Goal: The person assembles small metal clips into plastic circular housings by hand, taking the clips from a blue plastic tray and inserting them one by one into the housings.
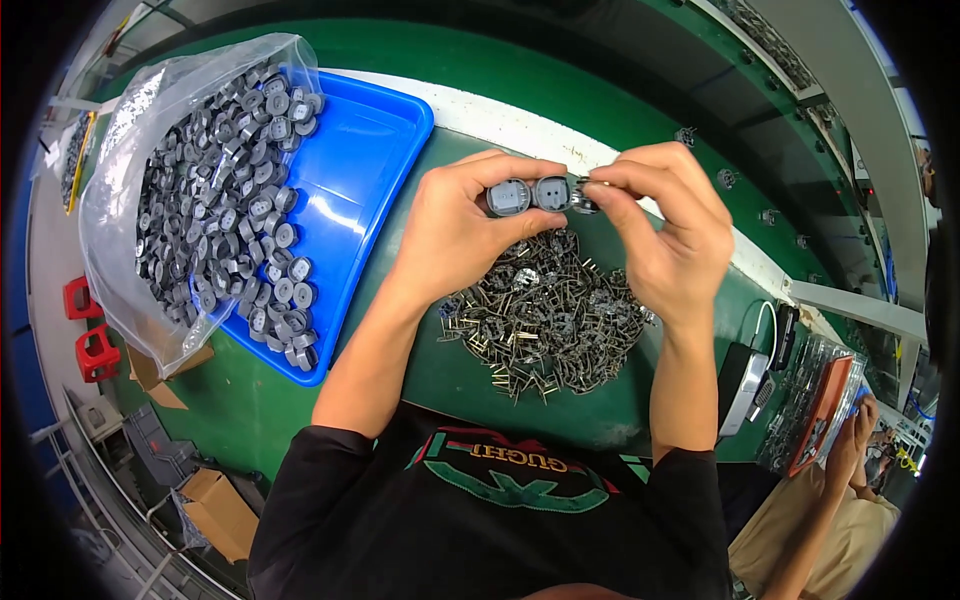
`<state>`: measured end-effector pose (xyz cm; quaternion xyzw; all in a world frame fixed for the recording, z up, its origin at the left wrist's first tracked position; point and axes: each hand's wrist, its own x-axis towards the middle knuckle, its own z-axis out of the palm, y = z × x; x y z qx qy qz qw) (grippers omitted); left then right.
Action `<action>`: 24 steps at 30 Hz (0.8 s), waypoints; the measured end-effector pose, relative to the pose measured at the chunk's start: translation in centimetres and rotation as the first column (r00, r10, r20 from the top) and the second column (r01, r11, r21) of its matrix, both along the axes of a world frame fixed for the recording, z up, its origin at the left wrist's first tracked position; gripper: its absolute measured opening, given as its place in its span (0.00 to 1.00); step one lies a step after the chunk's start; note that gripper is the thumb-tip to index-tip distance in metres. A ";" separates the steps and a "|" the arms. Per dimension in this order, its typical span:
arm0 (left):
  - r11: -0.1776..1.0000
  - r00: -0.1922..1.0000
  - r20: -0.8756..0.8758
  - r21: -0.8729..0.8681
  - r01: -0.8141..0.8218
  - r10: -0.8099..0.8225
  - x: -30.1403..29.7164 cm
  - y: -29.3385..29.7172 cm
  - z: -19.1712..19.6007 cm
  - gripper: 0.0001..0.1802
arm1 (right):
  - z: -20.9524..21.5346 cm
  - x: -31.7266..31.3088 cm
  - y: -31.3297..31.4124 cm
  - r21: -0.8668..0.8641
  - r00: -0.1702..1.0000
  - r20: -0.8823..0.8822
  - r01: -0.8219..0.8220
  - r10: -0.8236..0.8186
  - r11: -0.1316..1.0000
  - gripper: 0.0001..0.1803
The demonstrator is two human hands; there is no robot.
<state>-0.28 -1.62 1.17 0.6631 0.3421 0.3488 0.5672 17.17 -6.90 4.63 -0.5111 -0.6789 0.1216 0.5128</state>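
Observation:
Two round grey plastic housings (509, 198) sit side by side in my left hand (440, 220), gripped between thumb and fingers above the green table (400, 340). Close to the right-hand housing, my right hand (682, 235) pinches a small dark part with metal pins (585, 197) between thumb and forefinger; whether it touches the housing I cannot tell. Below both hands lies a loose pile of pinned parts (560, 330). To the left, a clear plastic bag (115, 230) of many grey housings (225, 200) spills into a blue tray (350, 170).
Beyond the white ledge (490, 125) runs a green belt (600, 100) carrying several spaced pinned parts (727, 178). At right stand a grey-and-white device (742, 385) with a cable, an orange tray (820, 415) and a co-worker's hand (853, 440). Red stools (95, 350) and a cardboard box (222, 515) are lower left.

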 end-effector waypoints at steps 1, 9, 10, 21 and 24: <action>1.000 1.000 -0.012 -0.004 0.017 -0.017 -0.1 0.0 0.2 0.22 | 0.4 0.2 -0.1 0.012 0.999 0.047 -0.015 0.014 1.000 0.09; 0.997 0.995 0.076 0.051 0.053 -0.057 -0.5 -0.4 0.3 0.22 | 0.1 -0.3 -0.5 -0.031 0.992 0.111 -0.056 0.059 0.998 0.10; 0.996 0.996 0.069 0.069 0.056 -0.060 -0.5 -0.4 0.3 0.22 | 0.1 -0.4 -0.5 -0.016 0.991 0.119 -0.056 0.057 0.998 0.10; 0.986 0.997 0.062 0.160 0.038 -0.048 -0.7 -0.1 -0.3 0.22 | -0.4 -2.0 -0.2 -0.152 1.000 0.003 0.021 -0.021 0.988 0.09; 0.972 0.994 0.106 0.234 0.009 -0.035 -0.5 0.1 -0.4 0.23 | -0.8 -1.2 -0.2 -0.445 0.926 -0.367 -0.094 -0.085 0.891 0.08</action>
